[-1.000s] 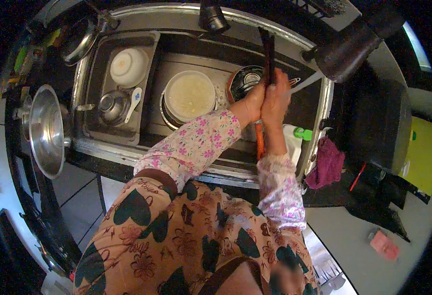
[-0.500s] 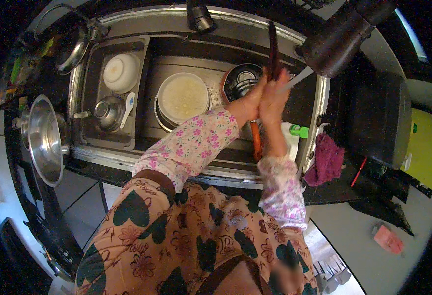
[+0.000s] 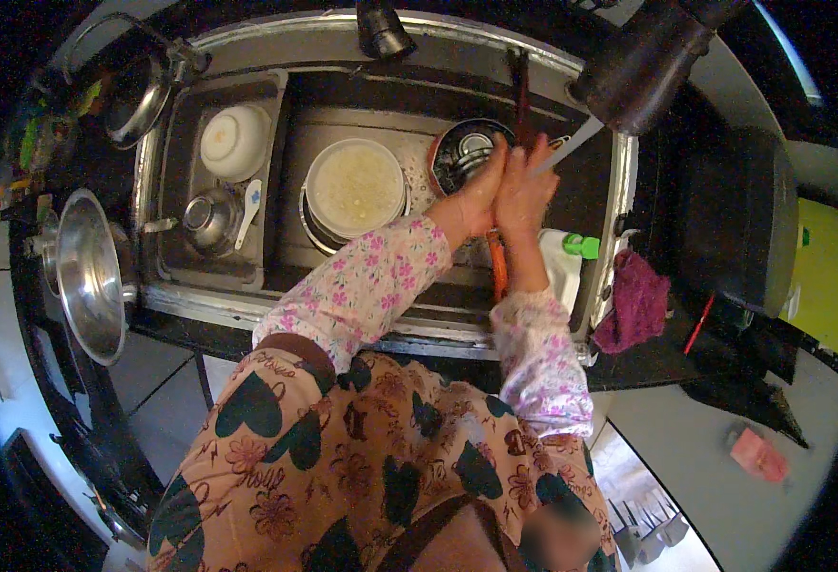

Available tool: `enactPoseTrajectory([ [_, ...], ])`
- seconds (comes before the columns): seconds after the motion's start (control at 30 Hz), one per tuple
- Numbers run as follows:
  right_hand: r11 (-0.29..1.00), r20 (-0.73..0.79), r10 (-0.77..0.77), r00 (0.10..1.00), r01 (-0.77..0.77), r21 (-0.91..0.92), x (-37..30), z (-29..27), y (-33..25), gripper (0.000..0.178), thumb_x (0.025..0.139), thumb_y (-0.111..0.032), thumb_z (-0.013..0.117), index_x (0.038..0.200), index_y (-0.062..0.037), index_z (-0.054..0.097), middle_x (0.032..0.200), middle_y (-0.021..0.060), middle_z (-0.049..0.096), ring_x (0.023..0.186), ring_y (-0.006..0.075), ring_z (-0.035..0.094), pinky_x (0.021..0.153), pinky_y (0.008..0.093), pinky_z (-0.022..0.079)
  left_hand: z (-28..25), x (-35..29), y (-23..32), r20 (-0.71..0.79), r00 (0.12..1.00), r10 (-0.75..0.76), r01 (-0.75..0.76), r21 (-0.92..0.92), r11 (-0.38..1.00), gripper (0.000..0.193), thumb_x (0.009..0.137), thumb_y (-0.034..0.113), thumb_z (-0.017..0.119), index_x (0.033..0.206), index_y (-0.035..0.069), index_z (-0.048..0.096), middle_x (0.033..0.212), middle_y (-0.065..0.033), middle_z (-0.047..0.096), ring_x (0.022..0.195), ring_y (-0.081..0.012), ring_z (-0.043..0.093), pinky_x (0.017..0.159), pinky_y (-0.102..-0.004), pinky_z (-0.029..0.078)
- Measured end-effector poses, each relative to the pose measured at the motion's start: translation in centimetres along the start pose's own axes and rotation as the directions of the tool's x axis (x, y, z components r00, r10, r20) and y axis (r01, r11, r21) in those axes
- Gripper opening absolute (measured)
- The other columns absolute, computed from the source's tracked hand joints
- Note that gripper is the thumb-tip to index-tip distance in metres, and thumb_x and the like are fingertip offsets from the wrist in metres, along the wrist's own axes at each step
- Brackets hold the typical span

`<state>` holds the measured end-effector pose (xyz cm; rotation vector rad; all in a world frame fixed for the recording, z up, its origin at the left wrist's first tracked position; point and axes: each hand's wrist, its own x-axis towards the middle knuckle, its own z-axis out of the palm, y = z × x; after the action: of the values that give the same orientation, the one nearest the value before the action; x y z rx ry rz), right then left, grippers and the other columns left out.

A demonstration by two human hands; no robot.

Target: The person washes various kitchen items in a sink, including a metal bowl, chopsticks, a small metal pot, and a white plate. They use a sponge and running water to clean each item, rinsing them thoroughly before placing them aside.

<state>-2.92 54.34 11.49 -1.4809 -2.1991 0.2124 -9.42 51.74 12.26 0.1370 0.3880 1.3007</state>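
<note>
Left hand (image 3: 471, 197) and right hand (image 3: 524, 197) pressed together palm to palm, fingers nearly straight, dark chopsticks (image 3: 522, 91) apparently caught between, right of the white bowl (image 3: 308, 195) of cloudy liquid. Just right of that bowl, a narrow gap of sink floor (image 3: 417, 164), then an orange-rimmed pan (image 3: 433, 160); farthest right, the sink edge (image 3: 629, 181).

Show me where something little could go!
A narrow strip of sink lies bare between the filled white bowl and dark pan. The pale surface left of the pink block looks free. It's crowded where the left hand and right hand hold dark sticks, by the pan and white bottle.
</note>
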Motion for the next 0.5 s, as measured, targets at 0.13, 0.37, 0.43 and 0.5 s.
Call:
enactPoseTrajectory([
  [0.13,0.902,-0.040,0.118,0.992,-0.090,0.422,-1.3,-0.3,1.5,0.048,0.090,-0.024,0.038,0.128,0.0045,0.032,0.123,0.0260,0.044,0.115,0.0417,0.039,0.096,0.0456,0.030,0.1,-0.4,-0.9,-0.071,0.993,-0.090,0.095,0.075,0.993,0.055,0.086,0.052,0.045,0.120,0.010,0.048,0.114,-0.0059,0.055,0.105,-0.0204,0.051,0.092,-0.0336,0.040],
  [0.37,0.690,0.254,0.266,0.930,-0.368,0.623,-6.0,-2.4,-0.9,0.040,0.086,-0.016,0.034,0.116,0.0067,0.049,0.120,0.0262,0.048,0.111,0.0366,0.046,0.096,0.0389,0.033,-4.2,-0.7,-2.4,-0.279,0.958,-0.070,0.159,0.311,0.937,0.030,0.082,0.030,0.063,0.099,0.006,0.057,0.088,-0.0053,0.059,0.078,-0.0157,0.056,0.067,-0.0290,0.046],
  [0.43,0.885,0.166,0.086,0.982,-0.152,0.440,-6.1,-3.1,0.1,0.040,0.086,-0.016,0.035,0.116,0.0054,0.050,0.120,0.0243,0.049,0.113,0.0357,0.045,0.096,0.0382,0.034,-4.0,-2.0,-2.3,-0.287,0.956,-0.060,0.130,0.229,0.965,0.029,0.083,0.029,0.062,0.098,0.005,0.057,0.089,-0.0058,0.060,0.080,-0.0159,0.056,0.068,-0.0297,0.047],
  [0.5,0.880,0.157,0.096,0.983,-0.158,0.448,-5.9,-3.9,0.5,0.037,0.084,-0.013,0.040,0.114,0.0045,0.052,0.120,0.0231,0.050,0.113,0.0348,0.046,0.097,0.0385,0.034,-2.1,-2.7,-1.3,-0.306,0.944,-0.121,0.201,0.245,0.948,0.027,0.084,0.033,0.060,0.097,0.010,0.058,0.086,-0.0029,0.062,0.078,-0.0146,0.058,0.065,-0.0295,0.049],
])
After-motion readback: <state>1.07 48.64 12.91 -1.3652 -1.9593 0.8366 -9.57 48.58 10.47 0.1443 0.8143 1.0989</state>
